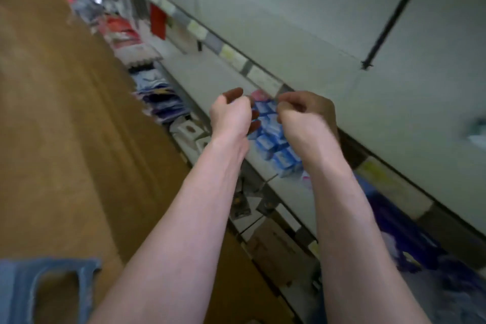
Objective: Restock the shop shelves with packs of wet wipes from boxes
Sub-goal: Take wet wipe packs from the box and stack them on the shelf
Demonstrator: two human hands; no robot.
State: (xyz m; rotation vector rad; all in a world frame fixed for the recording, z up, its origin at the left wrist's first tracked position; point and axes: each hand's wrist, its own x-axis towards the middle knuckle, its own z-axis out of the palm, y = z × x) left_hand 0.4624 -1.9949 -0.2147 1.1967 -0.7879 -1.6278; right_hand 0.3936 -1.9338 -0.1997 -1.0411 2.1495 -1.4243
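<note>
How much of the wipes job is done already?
Done: a row of blue packs already sits on the shelf. In hand: the left hand and right hand hover at that row, fingers curled; the blur hides whether they hold anything. Left: most of that shelf and the upper shelf look bare, so plenty remains.

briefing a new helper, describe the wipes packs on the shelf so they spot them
Find the long grey shelf. Between the left hand and right hand lies a row of packs, blue and white unlike the purple packets lower left.
</note>
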